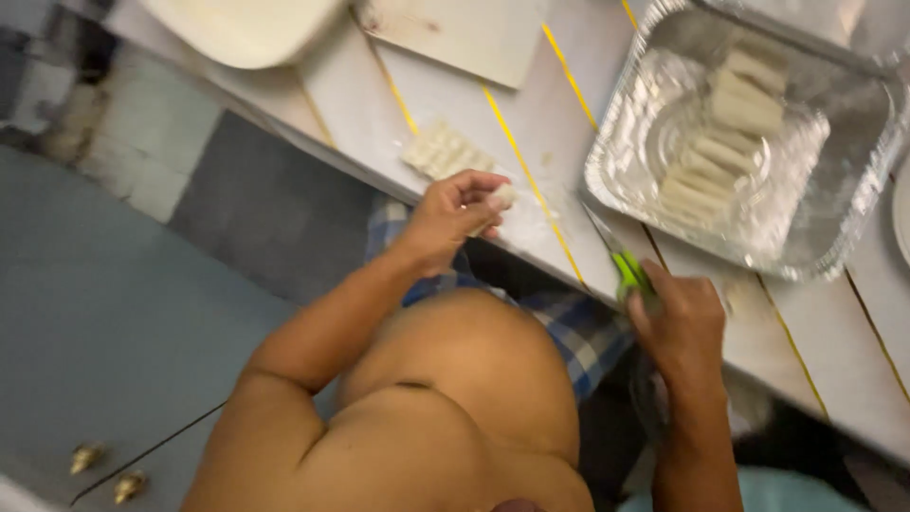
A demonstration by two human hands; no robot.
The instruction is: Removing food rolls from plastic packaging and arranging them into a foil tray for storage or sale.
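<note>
My left hand [457,213] is closed on a small pale dough piece [501,197] at the near edge of the white table [445,100]. Just beyond it lies a scored slab of pale dough [442,150]. My right hand [678,322] grips a knife with a green handle [629,272]; its thin blade [599,230] points up toward a foil tray [858,123]. Inside the tray a row of several pale dough pieces [725,128] is lined up.
Yellow lines cross the white table. A pale board [469,33] and a cream-coloured rounded object [242,28] lie at its far side. Below the table edge are my blue checked shorts [559,318], a grey floor and a dark mat [270,204].
</note>
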